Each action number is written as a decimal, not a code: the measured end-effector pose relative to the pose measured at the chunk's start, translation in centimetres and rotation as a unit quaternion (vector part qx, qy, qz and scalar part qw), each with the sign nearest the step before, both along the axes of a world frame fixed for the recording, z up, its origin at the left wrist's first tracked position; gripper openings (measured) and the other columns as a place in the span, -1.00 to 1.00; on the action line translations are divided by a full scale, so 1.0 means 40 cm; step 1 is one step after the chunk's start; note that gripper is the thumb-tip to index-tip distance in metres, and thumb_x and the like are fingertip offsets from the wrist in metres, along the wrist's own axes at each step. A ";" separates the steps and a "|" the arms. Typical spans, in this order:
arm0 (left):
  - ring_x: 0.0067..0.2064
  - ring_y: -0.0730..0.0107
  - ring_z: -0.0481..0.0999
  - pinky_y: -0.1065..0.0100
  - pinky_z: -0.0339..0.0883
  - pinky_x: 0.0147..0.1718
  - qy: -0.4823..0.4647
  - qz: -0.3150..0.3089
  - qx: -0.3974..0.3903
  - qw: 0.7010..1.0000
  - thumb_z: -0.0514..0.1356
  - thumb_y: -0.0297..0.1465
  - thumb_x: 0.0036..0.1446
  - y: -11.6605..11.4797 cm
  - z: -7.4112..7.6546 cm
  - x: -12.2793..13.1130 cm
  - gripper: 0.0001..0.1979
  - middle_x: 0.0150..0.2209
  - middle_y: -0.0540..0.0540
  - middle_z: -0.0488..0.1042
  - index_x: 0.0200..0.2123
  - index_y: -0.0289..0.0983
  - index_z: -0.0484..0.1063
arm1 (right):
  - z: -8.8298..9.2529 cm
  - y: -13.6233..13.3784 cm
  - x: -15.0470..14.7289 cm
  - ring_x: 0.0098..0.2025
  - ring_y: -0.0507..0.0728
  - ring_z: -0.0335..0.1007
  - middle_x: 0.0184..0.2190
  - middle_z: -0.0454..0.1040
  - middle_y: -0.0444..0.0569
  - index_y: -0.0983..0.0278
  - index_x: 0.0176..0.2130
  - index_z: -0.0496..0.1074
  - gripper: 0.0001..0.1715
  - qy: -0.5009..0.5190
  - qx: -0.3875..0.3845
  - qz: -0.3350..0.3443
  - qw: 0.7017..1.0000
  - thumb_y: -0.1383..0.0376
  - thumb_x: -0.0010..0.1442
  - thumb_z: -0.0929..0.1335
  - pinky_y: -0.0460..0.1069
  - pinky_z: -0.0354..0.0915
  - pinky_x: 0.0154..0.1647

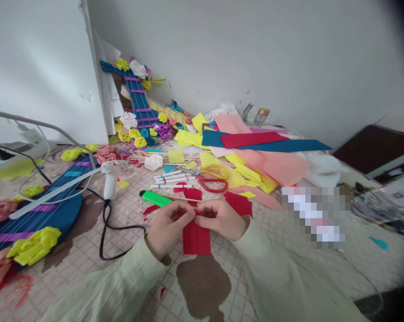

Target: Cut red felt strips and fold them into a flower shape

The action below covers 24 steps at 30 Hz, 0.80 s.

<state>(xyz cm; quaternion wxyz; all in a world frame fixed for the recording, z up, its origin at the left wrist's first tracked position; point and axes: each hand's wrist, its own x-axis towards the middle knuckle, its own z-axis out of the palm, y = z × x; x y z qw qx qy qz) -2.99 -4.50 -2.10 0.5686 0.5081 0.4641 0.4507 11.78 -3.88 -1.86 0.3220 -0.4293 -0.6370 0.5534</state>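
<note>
A strip of red crepe paper [196,240] hangs upright between my hands, its top edge pinched in the fingertips. My left hand [168,224] is closed on the top of the paper from the left. Facing it, my right hand [224,219] grips the same edge, thumb and fingers together. The exact fold under the fingertips is hidden. Just beyond my hands lie a red paper disc [193,193] and a thin wooden stick [180,198]. A green utility knife [157,198] rests by my left fingers. More folded red paper [239,205] is beside my right wrist.
A white glue gun [111,181] stands at left, its black cord [103,237] looping over the table. Scissors [212,184] and several markers [173,179] lie ahead. Flower-trimmed blue guitar shapes [140,100] occupy the back and left. Coloured paper sheets [272,163] pile up at back right.
</note>
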 end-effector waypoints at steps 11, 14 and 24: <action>-0.43 0.43 0.36 0.43 0.24 -0.43 0.057 -0.022 0.061 0.996 0.14 -0.40 -0.08 0.000 -0.006 -0.007 -0.91 -0.48 -0.02 0.40 -0.48 -0.31 0.37 | 0.003 -0.002 0.002 -0.60 -0.09 0.00 -0.65 0.15 -0.21 0.35 -0.58 0.28 -0.88 -0.007 0.013 -0.002 1.000 0.35 -0.08 0.30 -0.16 -0.02 -0.60; -0.40 0.41 0.38 0.42 0.25 -0.40 0.095 -0.032 0.105 0.989 0.11 -0.38 -0.03 0.001 -0.006 -0.009 -0.90 -0.45 -0.04 0.41 -0.44 -0.30 0.36 | 0.002 -0.001 0.002 -0.60 -0.09 0.00 -0.65 0.15 -0.21 0.35 -0.58 0.29 -0.87 -0.007 0.012 -0.007 1.000 0.33 -0.08 0.31 -0.16 -0.02 -0.61; -0.44 0.44 0.38 0.44 0.24 -0.45 0.204 -0.028 0.163 0.965 0.07 -0.32 0.02 0.001 -0.014 -0.015 -0.83 -0.48 -0.02 0.42 -0.42 -0.31 0.36 | 0.005 0.004 0.005 -0.61 -0.10 -0.02 -0.67 0.10 -0.23 0.34 -0.60 0.26 -0.85 0.005 0.012 -0.016 1.000 0.33 -0.09 0.32 -0.16 -0.03 -0.62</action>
